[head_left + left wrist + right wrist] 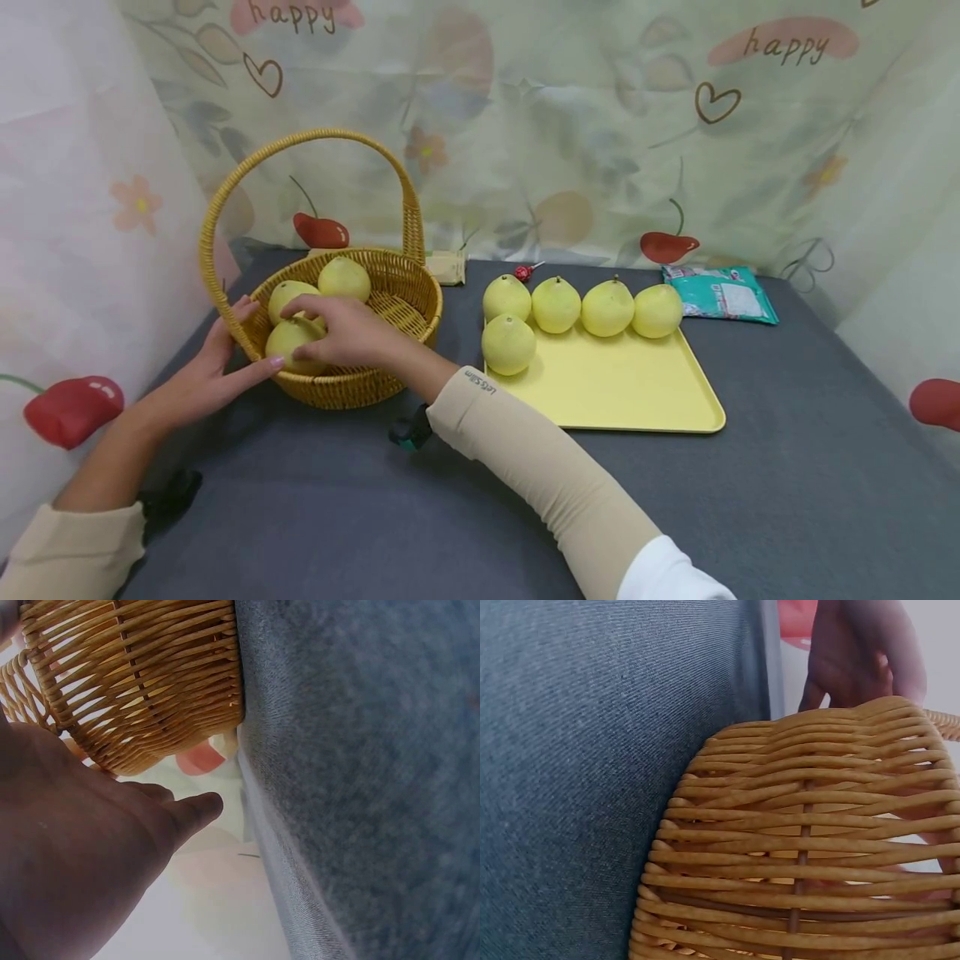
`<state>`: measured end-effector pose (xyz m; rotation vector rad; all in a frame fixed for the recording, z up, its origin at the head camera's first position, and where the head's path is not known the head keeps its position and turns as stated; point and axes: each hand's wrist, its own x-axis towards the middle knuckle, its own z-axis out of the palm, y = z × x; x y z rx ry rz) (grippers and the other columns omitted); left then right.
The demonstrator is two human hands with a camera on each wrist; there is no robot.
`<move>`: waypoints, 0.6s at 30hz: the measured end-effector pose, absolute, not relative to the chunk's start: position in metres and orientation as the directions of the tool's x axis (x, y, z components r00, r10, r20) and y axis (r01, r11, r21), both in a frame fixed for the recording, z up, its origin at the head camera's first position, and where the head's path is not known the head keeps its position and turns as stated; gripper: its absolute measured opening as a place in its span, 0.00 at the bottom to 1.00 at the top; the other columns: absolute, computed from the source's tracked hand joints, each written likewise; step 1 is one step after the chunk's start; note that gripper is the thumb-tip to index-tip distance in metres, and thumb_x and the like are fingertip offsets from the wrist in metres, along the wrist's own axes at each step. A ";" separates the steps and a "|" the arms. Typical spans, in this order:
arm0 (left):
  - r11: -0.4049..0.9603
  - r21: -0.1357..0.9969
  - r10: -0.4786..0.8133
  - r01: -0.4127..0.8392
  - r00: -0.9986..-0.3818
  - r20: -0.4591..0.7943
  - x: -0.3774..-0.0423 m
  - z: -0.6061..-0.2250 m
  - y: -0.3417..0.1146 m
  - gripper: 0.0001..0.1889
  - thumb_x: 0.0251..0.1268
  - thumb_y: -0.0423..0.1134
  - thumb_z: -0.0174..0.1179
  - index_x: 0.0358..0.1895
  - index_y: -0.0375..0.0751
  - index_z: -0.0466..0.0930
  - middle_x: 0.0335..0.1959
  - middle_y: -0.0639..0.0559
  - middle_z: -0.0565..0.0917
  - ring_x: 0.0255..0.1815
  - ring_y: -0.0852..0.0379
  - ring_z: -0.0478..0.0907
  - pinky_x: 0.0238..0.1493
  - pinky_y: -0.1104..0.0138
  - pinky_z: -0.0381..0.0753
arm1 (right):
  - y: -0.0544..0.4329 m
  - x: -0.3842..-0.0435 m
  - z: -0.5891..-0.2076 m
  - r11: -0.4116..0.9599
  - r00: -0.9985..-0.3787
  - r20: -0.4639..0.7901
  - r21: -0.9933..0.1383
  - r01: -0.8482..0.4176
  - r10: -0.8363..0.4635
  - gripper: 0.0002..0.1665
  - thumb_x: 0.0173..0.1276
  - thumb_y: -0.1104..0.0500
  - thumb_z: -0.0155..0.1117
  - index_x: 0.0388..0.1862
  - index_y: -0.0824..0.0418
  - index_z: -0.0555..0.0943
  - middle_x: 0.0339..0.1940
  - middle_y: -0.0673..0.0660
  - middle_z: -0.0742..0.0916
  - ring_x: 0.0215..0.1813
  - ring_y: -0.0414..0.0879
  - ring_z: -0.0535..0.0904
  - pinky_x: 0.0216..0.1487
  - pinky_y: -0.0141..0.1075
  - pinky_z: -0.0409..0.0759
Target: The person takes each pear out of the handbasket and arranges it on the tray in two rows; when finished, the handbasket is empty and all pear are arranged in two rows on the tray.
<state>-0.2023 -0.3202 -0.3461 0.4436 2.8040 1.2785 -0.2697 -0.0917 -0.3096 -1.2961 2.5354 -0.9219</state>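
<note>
A round wicker basket [352, 392] with a tall hoop handle stands at the left, also close in the left wrist view. Inside its front left part, my right hand [348, 332] grips a pale yellow-green pear [288, 342] from above. Two more pears lie behind it: one pear [283, 296] partly covered by the hand, another pear [344, 278] at the back. My left hand [206, 379] lies along the basket's left outer side with fingers extended, its thumb at the front rim near the held pear. The basket wall hides the held pear in the right wrist view.
Right of the basket lies a yellow tray [622, 392]. Several pears line its back edge, and one pear [508, 344] sits in front of the leftmost. Behind are a red lollipop [525, 272], a teal packet [720, 296] and a beige packet [447, 268].
</note>
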 end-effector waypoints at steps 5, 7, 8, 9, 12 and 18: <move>0.624 0.743 0.266 0.242 -0.960 0.089 -0.203 -0.346 -0.320 0.48 0.73 0.43 0.58 0.81 0.39 0.30 0.79 0.34 0.27 0.77 0.28 0.29 0.63 0.25 0.40 | -0.094 -0.269 -0.309 0.470 -0.647 0.166 -0.558 -0.684 -0.745 0.25 0.68 0.51 0.71 0.63 0.48 0.76 0.58 0.46 0.83 0.58 0.38 0.77 0.47 0.28 0.75; 0.621 0.744 0.267 0.245 -0.959 0.093 -0.203 -0.346 -0.320 0.48 0.73 0.43 0.58 0.81 0.39 0.30 0.79 0.34 0.28 0.77 0.28 0.29 0.63 0.25 0.40 | -0.095 -0.268 -0.309 0.494 -0.654 0.171 -0.525 -0.693 -0.736 0.24 0.68 0.49 0.70 0.61 0.47 0.76 0.55 0.45 0.83 0.55 0.37 0.78 0.46 0.28 0.75; 0.619 0.746 0.268 0.247 -0.959 0.096 -0.204 -0.346 -0.320 0.48 0.73 0.43 0.58 0.81 0.39 0.30 0.79 0.34 0.28 0.77 0.28 0.29 0.64 0.25 0.40 | -0.095 -0.268 -0.309 0.500 -0.652 0.178 -0.506 -0.703 -0.737 0.23 0.68 0.49 0.70 0.61 0.47 0.77 0.54 0.45 0.84 0.52 0.37 0.79 0.45 0.28 0.75; 0.616 0.747 0.269 0.250 -0.958 0.099 -0.204 -0.346 -0.320 0.48 0.73 0.43 0.58 0.81 0.39 0.31 0.79 0.34 0.28 0.77 0.28 0.29 0.64 0.25 0.40 | -0.096 -0.267 -0.308 0.500 -0.646 0.186 -0.489 -0.715 -0.741 0.23 0.69 0.49 0.70 0.61 0.47 0.77 0.52 0.45 0.84 0.48 0.37 0.79 0.43 0.27 0.75; 0.609 0.752 0.269 0.252 -0.958 0.102 -0.203 -0.346 -0.320 0.48 0.73 0.42 0.58 0.81 0.39 0.30 0.80 0.34 0.28 0.77 0.28 0.30 0.64 0.25 0.40 | -0.099 -0.267 -0.308 0.498 -0.618 0.206 -0.429 -0.754 -0.759 0.23 0.69 0.49 0.69 0.61 0.49 0.78 0.46 0.45 0.85 0.36 0.38 0.78 0.38 0.27 0.73; 0.609 0.754 0.271 0.247 -0.958 0.095 -0.203 -0.345 -0.320 0.48 0.74 0.44 0.58 0.81 0.41 0.30 0.80 0.35 0.27 0.77 0.28 0.30 0.64 0.26 0.40 | -0.102 -0.269 -0.311 0.476 -0.561 0.161 -0.373 -0.796 -0.812 0.32 0.67 0.50 0.72 0.67 0.53 0.71 0.54 0.49 0.82 0.46 0.38 0.77 0.46 0.27 0.72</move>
